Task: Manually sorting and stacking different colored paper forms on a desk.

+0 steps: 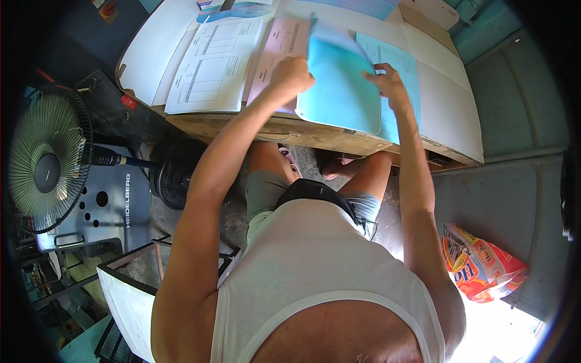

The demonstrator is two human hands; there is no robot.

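Note:
A cyan sheet (342,91) is lifted over the front of the white worktop, its top part curved and paler. My left hand (293,77) is closed at its left edge. My right hand (388,85) has its fingers bent at the right edge, gripping it. To the left lie a pink printed form (275,51), partly behind my left hand and the raised sheet, and white printed forms (215,63). Under and right of my right hand lies another cyan printed form (401,63).
The worktop (445,103) has more coloured paper (367,8) at its back. A standing fan (48,160) and grey metal equipment (115,199) are at left, a white framed panel (124,302) at lower left. A red plastic sack (484,263) leans by the grey wall (496,206) at right.

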